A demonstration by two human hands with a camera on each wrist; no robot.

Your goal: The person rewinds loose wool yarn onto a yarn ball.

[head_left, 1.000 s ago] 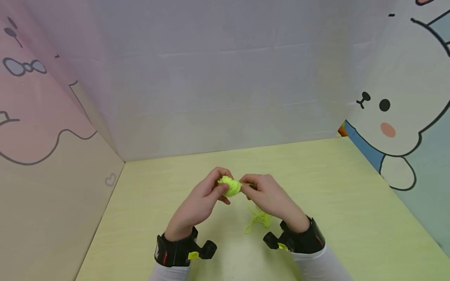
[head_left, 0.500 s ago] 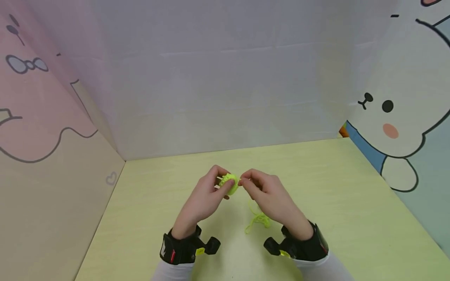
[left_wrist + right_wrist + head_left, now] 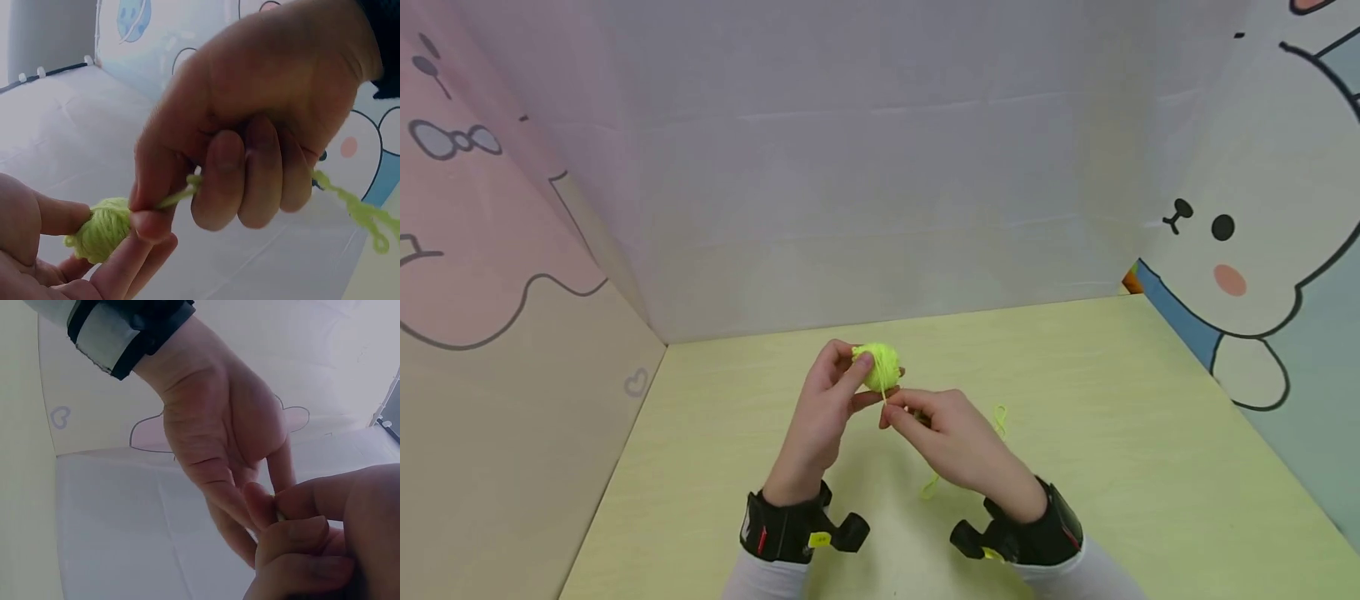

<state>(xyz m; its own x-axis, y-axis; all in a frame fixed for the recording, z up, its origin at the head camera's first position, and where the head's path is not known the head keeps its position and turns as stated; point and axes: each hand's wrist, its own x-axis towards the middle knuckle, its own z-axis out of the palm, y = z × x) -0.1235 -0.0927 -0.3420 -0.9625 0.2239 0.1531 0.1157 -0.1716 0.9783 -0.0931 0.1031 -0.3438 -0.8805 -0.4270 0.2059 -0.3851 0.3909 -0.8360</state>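
Observation:
A small ball of neon yellow-green yarn (image 3: 883, 367) is held up above the table by my left hand (image 3: 818, 412), its thumb on the near side and fingers around the back. Just below and right of the ball, my right hand (image 3: 958, 437) pinches the strand that runs off it. In the left wrist view the strand passes through the curled fingers of the right hand (image 3: 250, 125), and a loose tail of yarn (image 3: 356, 209) hangs out beyond them. The right wrist view mostly hides the ball behind both hands.
Slack yarn (image 3: 1001, 419) shows behind the right forearm, partly hidden by it. The pale yellow table (image 3: 1075, 375) is bounded by a white back sheet (image 3: 880, 208) and by side panels with cartoon drawings. Each wrist wears a black strap with a camera.
The ball has turned and risen slightly up and left with my left hand. My right hand has moved left and down with the strand, and the slack yarn has shifted.

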